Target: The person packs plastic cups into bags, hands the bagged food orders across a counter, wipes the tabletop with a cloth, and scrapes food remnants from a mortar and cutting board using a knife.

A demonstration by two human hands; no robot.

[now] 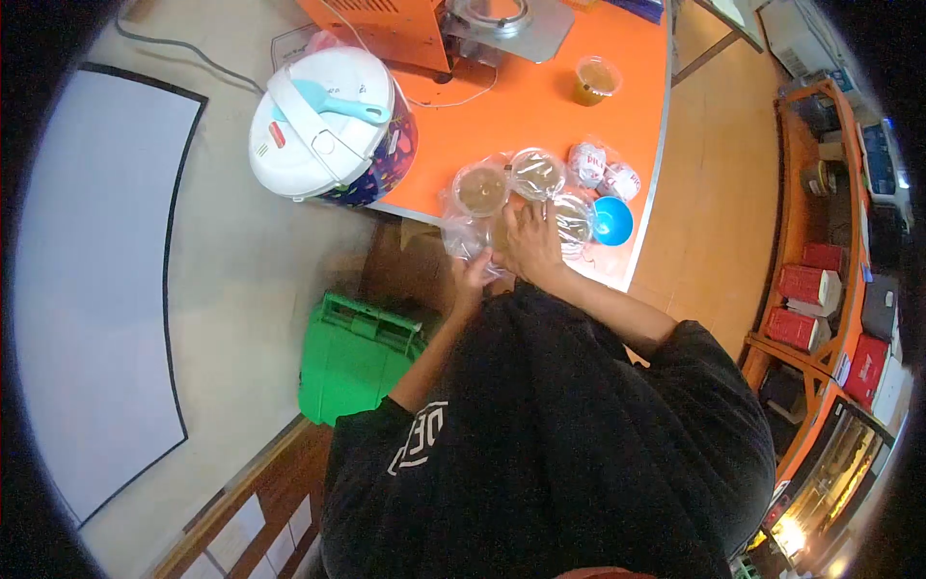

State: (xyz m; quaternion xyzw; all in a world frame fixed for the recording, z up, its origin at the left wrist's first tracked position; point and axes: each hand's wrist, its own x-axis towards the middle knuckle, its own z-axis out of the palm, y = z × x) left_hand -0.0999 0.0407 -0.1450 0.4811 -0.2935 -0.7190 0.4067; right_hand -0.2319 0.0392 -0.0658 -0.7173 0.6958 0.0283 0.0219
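Several clear sealed plastic cups with brownish contents stand together at the table's near corner, in and around a clear plastic bag (461, 234). One cup (480, 191) is at the left, another cup (537, 174) at the back, and a third cup (573, 220) at the right. My left hand (473, 271) pinches the near edge of the bag. Over the nearest cup (501, 232) my right hand (532, 237) curls its fingers, which partly hide it. Whether every cup is inside the bag cannot be made out.
A blue bowl (612, 221) and two white printed wrapped items (603, 172) sit right of the cups. Another filled cup (596, 81) stands farther back. A white-lidded bucket (323, 125) with a light-blue spatula is at left, near an orange machine (391, 34). A green bin (357, 362) stands below.
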